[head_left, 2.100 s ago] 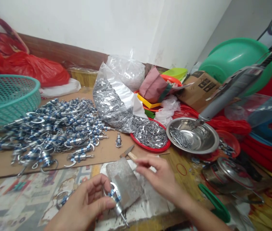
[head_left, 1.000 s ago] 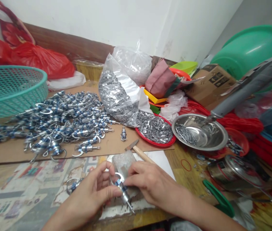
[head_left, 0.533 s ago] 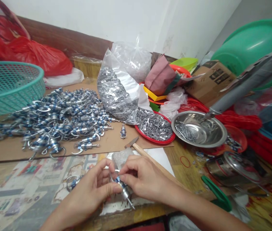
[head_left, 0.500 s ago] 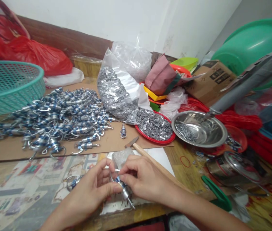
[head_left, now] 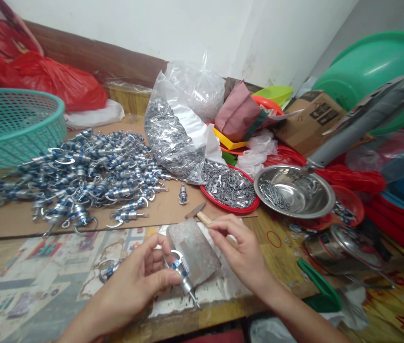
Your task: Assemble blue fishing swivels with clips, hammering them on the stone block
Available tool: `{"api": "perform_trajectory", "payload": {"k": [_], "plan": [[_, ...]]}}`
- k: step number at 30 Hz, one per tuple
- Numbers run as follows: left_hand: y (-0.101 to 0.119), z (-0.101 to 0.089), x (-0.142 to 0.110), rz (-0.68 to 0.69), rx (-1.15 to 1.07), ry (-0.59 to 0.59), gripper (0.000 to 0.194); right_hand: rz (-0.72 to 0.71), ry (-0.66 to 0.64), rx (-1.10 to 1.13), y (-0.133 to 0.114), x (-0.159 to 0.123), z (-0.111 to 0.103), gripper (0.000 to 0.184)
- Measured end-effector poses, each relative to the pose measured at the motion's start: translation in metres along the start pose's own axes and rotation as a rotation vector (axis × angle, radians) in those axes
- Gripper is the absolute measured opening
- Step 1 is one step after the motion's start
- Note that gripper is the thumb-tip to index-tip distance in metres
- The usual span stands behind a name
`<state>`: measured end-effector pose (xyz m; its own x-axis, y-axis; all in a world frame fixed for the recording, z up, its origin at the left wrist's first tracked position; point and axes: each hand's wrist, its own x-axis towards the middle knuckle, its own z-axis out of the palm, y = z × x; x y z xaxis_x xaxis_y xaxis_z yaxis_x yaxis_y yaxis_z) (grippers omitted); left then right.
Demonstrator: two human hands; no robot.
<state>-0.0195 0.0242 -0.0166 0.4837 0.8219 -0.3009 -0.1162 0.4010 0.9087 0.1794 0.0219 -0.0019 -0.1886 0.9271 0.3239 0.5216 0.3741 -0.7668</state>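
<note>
My left hand (head_left: 140, 276) pinches a small silver-and-blue metal fitting (head_left: 181, 274) with a ring at its top and a pin at its bottom, held against the near edge of a grey metal block (head_left: 196, 252). My right hand (head_left: 241, 250) hovers just right of the block, fingers curled with thumb and forefinger nearly touching; I cannot make out anything in them. A small hammer (head_left: 198, 215) lies behind the block, its wooden handle running under my right hand.
A big heap of like fittings (head_left: 87, 174) lies on cardboard at left, beside a teal basket (head_left: 12, 126). A clear bag (head_left: 176, 138) and red tray (head_left: 233, 188) hold small metal pieces. A steel bowl (head_left: 295, 193) with nails, a lidded steel pot (head_left: 345, 247) and green tubs stand right.
My right hand has let go of the fitting and drawn back to the right, uncovering the grey block. My left hand keeps the fitting in place.
</note>
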Motion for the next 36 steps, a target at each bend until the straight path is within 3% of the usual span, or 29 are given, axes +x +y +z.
{"api": "perform_trajectory", "payload": {"k": [2, 4, 8, 11, 13, 17, 19, 24, 28, 32, 34, 36], "plan": [[0.0, 0.0, 0.0, -0.002, 0.0, 0.002, 0.027, 0.06, 0.024, -0.225, 0.019, -0.001, -0.014, 0.016], [-0.001, 0.0, 0.001, 0.007, -0.011, -0.008, 0.027, 0.127, -0.054, -0.408, 0.038, -0.003, -0.024, 0.026], [-0.001, 0.001, 0.0, 0.03, -0.034, -0.014, 0.026, 0.158, -0.171, -0.453, 0.056, -0.01, -0.03, 0.016], [-0.002, 0.001, 0.0, 0.036, -0.034, -0.003, 0.025, 0.115, -0.123, -0.44, 0.044, -0.021, -0.038, 0.017], [-0.003, 0.0, 0.0, 0.03, -0.027, 0.0, 0.026, 0.004, -0.103, -0.436, 0.027, -0.032, -0.049, 0.027], [-0.004, -0.001, 0.0, 0.022, -0.016, 0.014, 0.027, -0.231, -0.227, -0.496, -0.006, -0.055, -0.068, 0.05], [-0.004, -0.001, 0.0, 0.026, -0.015, 0.014, 0.027, -0.288, -0.223, -0.524, -0.014, -0.061, -0.071, 0.06], [-0.003, -0.001, -0.001, 0.03, -0.019, 0.026, 0.03, -0.286, -0.309, -0.551, -0.014, -0.063, -0.068, 0.064], [0.001, 0.0, 0.0, 0.019, -0.031, 0.025, 0.032, -0.297, -0.219, -0.529, -0.017, -0.063, -0.063, 0.069], [0.006, 0.003, 0.0, -0.005, -0.033, 0.035, 0.034, -0.154, -0.283, -0.44, -0.008, -0.056, -0.056, 0.054], [0.006, 0.002, -0.008, -0.02, 0.006, 0.066, 0.036, -0.034, -0.188, -0.387, 0.01, -0.048, -0.054, 0.043], [-0.002, -0.004, -0.025, -0.003, 0.095, 0.174, 0.042, 0.082, -0.087, -0.37, 0.035, -0.038, -0.054, 0.039]]}}
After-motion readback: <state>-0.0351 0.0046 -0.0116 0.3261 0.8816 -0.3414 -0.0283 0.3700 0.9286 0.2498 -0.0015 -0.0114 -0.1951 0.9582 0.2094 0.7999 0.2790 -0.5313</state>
